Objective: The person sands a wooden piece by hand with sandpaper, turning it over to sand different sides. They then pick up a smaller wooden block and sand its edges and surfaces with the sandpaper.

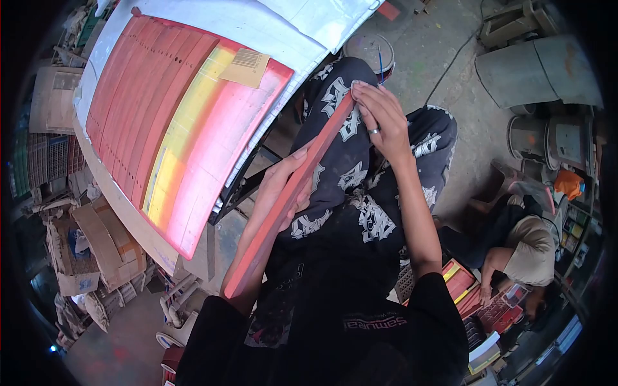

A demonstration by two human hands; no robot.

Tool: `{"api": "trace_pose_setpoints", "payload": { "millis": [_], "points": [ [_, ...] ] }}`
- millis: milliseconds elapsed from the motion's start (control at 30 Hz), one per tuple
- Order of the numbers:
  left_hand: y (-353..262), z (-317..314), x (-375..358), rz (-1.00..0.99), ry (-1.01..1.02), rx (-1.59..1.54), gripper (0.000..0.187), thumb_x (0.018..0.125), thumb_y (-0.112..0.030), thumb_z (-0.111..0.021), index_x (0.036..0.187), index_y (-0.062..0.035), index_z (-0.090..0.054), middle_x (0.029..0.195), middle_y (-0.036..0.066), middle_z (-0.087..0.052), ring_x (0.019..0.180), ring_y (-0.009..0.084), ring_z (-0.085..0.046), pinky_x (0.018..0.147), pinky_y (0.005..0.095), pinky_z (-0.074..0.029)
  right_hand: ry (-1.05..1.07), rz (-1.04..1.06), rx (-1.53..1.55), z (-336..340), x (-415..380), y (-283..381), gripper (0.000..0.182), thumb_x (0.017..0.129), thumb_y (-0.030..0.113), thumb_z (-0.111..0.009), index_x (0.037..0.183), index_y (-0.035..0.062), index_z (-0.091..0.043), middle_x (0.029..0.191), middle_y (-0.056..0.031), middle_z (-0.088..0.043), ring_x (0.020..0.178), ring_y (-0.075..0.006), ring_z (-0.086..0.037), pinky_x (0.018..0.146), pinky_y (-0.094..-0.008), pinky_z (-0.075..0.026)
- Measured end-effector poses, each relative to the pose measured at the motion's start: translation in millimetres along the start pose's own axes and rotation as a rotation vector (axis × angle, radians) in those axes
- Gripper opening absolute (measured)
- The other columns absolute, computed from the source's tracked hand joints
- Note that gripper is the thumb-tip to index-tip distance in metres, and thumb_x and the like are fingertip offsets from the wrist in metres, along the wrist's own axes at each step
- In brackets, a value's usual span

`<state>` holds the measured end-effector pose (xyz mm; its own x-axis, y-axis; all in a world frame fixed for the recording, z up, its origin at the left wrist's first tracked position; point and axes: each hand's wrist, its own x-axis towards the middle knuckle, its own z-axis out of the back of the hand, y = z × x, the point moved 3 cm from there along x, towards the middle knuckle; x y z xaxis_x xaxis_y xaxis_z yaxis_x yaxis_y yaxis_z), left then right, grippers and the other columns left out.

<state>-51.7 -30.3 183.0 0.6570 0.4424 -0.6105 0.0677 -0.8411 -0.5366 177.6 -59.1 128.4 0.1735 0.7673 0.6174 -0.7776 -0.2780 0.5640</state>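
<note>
A long red-painted wooden strip (291, 193) lies slanted over my lap, its near end by my left forearm. My left hand (283, 180) is closed around the strip near its middle, the fingers partly hidden beneath it. At the far end, my right hand (381, 119) has its fingers bent over the strip's tip, with a ring on one finger. Whether anything thin lies under those fingers cannot be made out. To the left, several similar red strips (151, 83) with small holes lie side by side on a pink, red and yellow board (215, 148).
A cardboard piece (248, 67) rests on the board. Beyond my knee stands a round bucket (368, 51). Cardboard boxes (109, 244) are stacked at left; a grey curved container (537, 71) is at upper right. Another person (531, 244) bends over red items at lower right.
</note>
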Motion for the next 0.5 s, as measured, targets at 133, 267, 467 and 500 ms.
{"api": "trace_pose_setpoints", "payload": {
  "millis": [133, 267, 467, 500],
  "points": [
    [0.5, 4.4, 1.5, 0.021, -0.029, -0.039, 0.041, 0.108, -0.032, -0.040, 0.131, 0.0004, -0.051, 0.051, 0.005, -0.048, 0.027, 0.0100, -0.040, 0.028, 0.0172, -0.032, 0.043, 0.051, 0.033, 1.5, -1.1, 14.6, 0.031, 0.087, 0.002, -0.068, 0.118, 0.0021, -0.071, 0.124, -0.0119, -0.070, 0.121, -0.0279, -0.065, 0.107, -0.0463, -0.046],
    [1.1, 10.3, 1.0, 0.045, -0.020, -0.063, 0.038, 0.109, -0.032, -0.038, 0.124, -0.0006, -0.054, 0.051, 0.007, -0.050, 0.027, 0.0119, -0.043, 0.028, 0.0181, -0.033, 0.051, 0.088, 0.073, 0.1, -2.3, 27.4, 0.027, 0.089, 0.003, -0.068, 0.115, 0.0009, -0.071, 0.122, -0.0135, -0.071, 0.120, -0.0301, -0.066, 0.108, -0.0465, -0.045],
    [-4.5, 9.6, 4.5, 0.030, 0.023, -0.069, 0.040, 0.109, -0.033, -0.035, 0.120, -0.0002, -0.056, 0.052, 0.009, -0.051, 0.027, 0.0124, -0.044, 0.027, 0.0192, -0.034, -0.091, 0.001, 0.063, -15.6, -5.0, 1.7, 0.032, 0.088, -0.001, -0.069, 0.120, -0.0014, -0.069, 0.121, -0.0166, -0.070, 0.120, -0.0347, -0.065, 0.106, -0.0465, -0.047],
    [-2.5, 13.0, 5.8, 0.024, 0.037, -0.079, 0.040, 0.109, -0.033, -0.035, 0.119, 0.0001, -0.056, 0.052, 0.009, -0.051, 0.027, 0.0123, -0.044, 0.027, 0.0193, -0.034, -0.072, 0.015, 0.074, -17.4, -6.3, 12.8, 0.033, 0.088, -0.001, -0.069, 0.121, -0.0013, -0.069, 0.122, -0.0165, -0.070, 0.120, -0.0344, -0.065, 0.106, -0.0463, -0.047]
  ]
}}
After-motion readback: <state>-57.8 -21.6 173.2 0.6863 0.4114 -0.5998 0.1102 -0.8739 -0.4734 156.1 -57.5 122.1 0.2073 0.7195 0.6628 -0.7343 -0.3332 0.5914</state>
